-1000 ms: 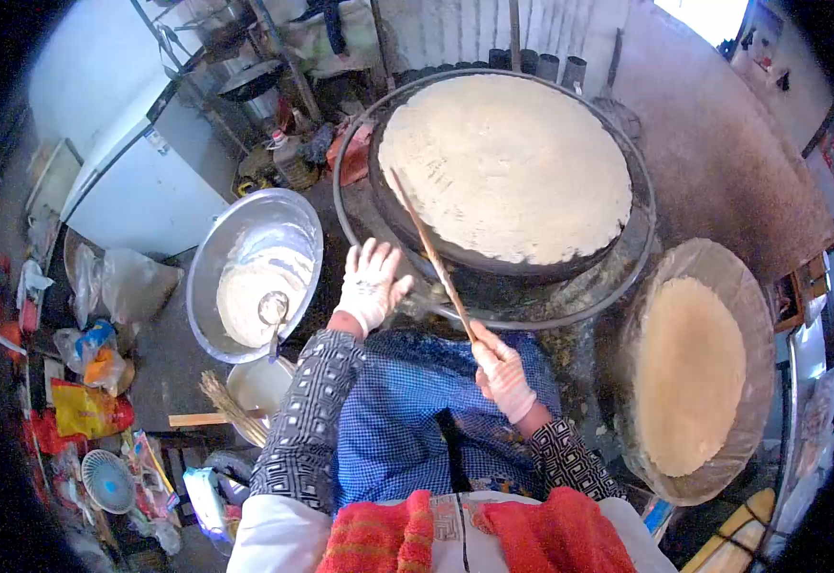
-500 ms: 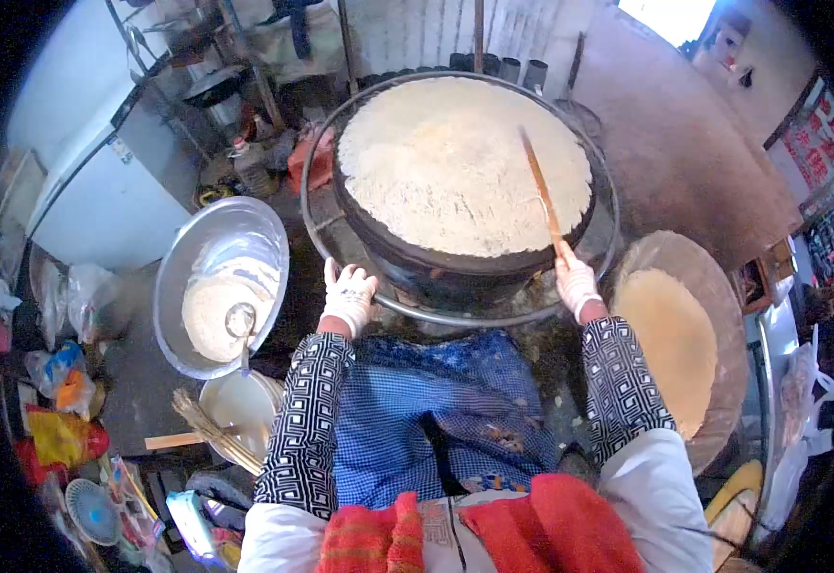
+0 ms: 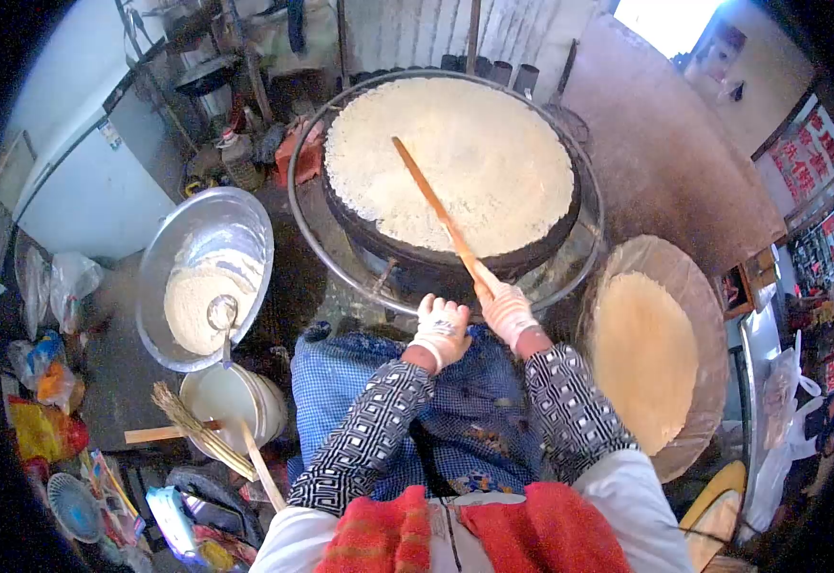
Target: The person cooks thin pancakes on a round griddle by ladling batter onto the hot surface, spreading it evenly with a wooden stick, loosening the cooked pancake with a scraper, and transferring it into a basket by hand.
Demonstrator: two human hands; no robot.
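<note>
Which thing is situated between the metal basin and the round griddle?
In the head view, the left arc of the metal ring lies between the metal basin and the round griddle, beside a dark, unclear gap.

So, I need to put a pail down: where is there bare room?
The grey floor between the metal basin and the plastic bags looks bare. Crowded: lower left, packets and a blue basket; before the griddle, the left hand and right hand.
</note>
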